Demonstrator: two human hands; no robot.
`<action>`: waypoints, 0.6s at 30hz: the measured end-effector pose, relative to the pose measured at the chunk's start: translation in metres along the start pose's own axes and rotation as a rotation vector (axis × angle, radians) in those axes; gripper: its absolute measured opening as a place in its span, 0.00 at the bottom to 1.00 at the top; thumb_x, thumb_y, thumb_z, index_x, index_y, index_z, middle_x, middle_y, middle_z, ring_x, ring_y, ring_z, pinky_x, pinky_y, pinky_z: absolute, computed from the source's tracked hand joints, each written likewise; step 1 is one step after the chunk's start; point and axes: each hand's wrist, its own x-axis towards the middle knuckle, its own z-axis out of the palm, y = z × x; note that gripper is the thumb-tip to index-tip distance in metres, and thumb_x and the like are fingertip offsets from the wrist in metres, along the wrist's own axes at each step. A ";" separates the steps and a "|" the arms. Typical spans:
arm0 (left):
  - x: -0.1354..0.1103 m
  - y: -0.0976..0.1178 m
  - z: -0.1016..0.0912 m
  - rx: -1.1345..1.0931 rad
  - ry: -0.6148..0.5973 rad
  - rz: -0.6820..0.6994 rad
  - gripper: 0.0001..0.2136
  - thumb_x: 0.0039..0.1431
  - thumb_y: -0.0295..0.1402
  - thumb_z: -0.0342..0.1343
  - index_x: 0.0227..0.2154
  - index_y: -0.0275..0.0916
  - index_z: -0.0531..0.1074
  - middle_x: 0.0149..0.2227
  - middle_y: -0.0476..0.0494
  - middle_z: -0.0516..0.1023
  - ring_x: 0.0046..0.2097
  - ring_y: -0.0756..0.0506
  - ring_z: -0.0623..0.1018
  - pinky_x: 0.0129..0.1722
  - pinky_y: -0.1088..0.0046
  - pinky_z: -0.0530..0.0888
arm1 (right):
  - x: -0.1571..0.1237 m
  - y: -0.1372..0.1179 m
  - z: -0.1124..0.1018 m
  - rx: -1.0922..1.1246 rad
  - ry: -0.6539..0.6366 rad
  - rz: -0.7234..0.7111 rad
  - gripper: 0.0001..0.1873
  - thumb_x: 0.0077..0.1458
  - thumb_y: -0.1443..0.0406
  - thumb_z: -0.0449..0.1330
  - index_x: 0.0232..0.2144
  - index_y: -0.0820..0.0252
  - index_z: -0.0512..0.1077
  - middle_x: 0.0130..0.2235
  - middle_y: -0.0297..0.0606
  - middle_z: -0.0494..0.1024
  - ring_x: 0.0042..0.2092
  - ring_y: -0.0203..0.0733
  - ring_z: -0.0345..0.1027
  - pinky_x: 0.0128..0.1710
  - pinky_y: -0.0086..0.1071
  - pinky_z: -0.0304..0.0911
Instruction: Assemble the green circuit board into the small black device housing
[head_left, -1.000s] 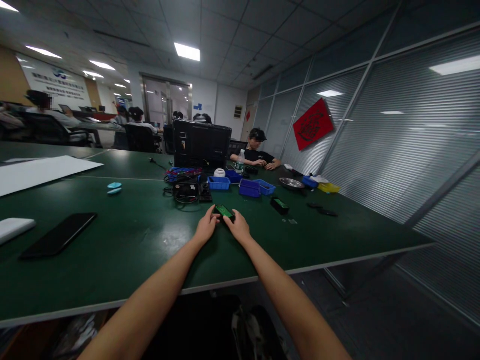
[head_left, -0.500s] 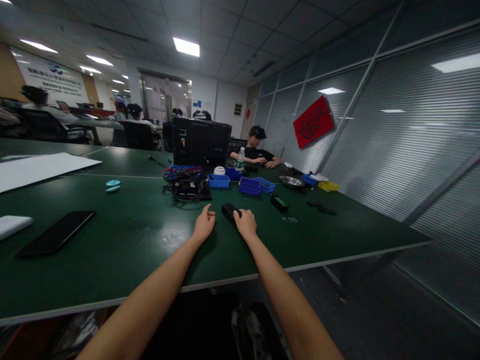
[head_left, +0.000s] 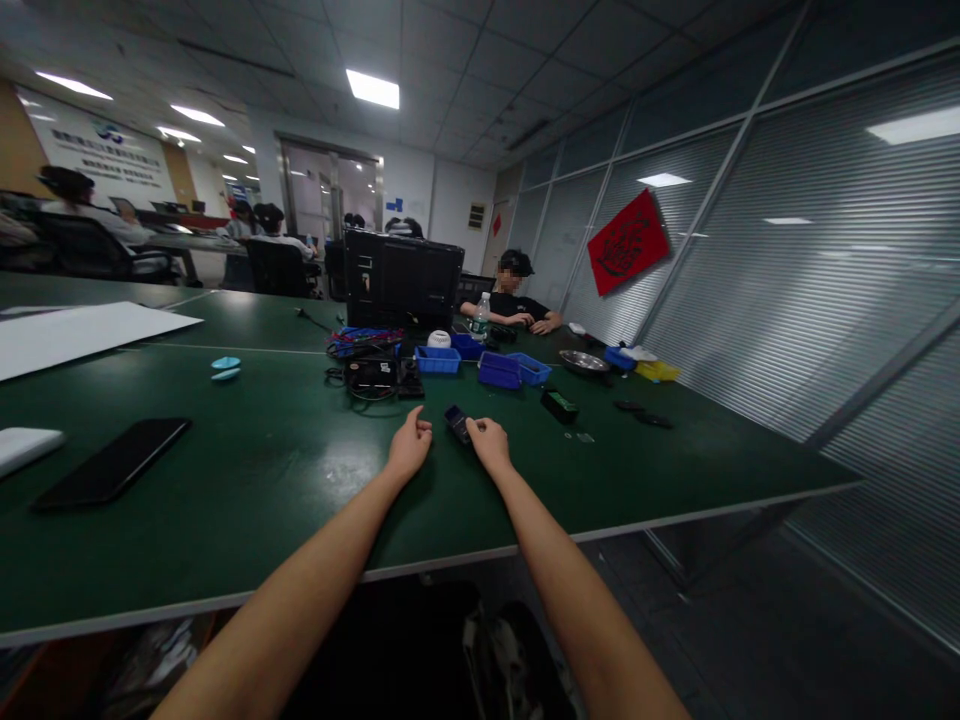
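My right hand (head_left: pixel 490 445) grips the near end of a small black rectangular casing (head_left: pixel 456 421) at the table's front middle. The casing is tilted, and a dark recess seems to show on its upper side. My fingers hide its near end. To its left, my left hand (head_left: pixel 410 443) rests on the table with the fingers apart and holds nothing. A little gap lies between that hand and the casing. Right of my right hand sits another black casing with a green top (head_left: pixel 559 405), beside small clear flat pieces (head_left: pixel 585 438).
Blue trays (head_left: pixel 437 361), a black adapter with cables (head_left: pixel 371 374) and a monitor (head_left: pixel 405 285) stand ahead. A metal dish (head_left: pixel 585 362) lies to the right, a black tablet-like slab (head_left: pixel 116 460) to the left. Across the table sits a person (head_left: pixel 510 300).
My right hand has tipped the black casing, so more of its upper side shows. My left hand has barely moved.
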 end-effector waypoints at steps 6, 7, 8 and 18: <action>-0.001 -0.001 -0.001 -0.001 -0.001 0.005 0.25 0.51 0.27 0.48 0.54 0.38 0.56 0.38 0.46 0.75 0.35 0.51 0.74 0.40 0.74 0.68 | 0.002 0.007 -0.002 -0.122 0.053 0.013 0.21 0.55 0.55 0.45 0.34 0.61 0.73 0.38 0.49 0.72 0.39 0.45 0.66 0.35 0.34 0.59; -0.001 -0.001 -0.001 -0.001 0.000 0.005 0.25 0.51 0.27 0.48 0.54 0.38 0.56 0.38 0.47 0.75 0.36 0.51 0.74 0.40 0.74 0.68 | 0.002 0.007 -0.001 -0.108 0.050 0.001 0.20 0.55 0.56 0.45 0.36 0.60 0.72 0.39 0.47 0.72 0.39 0.44 0.66 0.36 0.33 0.59; -0.001 0.000 -0.001 -0.002 0.001 0.004 0.24 0.51 0.28 0.48 0.54 0.38 0.56 0.38 0.47 0.75 0.36 0.51 0.74 0.40 0.74 0.68 | 0.002 0.006 0.000 -0.086 0.045 -0.021 0.19 0.55 0.57 0.45 0.39 0.60 0.71 0.40 0.45 0.72 0.40 0.43 0.66 0.36 0.32 0.58; -0.009 0.011 0.001 0.229 0.066 0.225 0.31 0.45 0.42 0.57 0.53 0.38 0.58 0.52 0.39 0.65 0.53 0.43 0.66 0.52 0.67 0.62 | -0.006 -0.006 0.010 0.319 -0.233 -0.245 0.20 0.56 0.56 0.45 0.36 0.62 0.71 0.29 0.35 0.75 0.25 0.32 0.66 0.30 0.25 0.59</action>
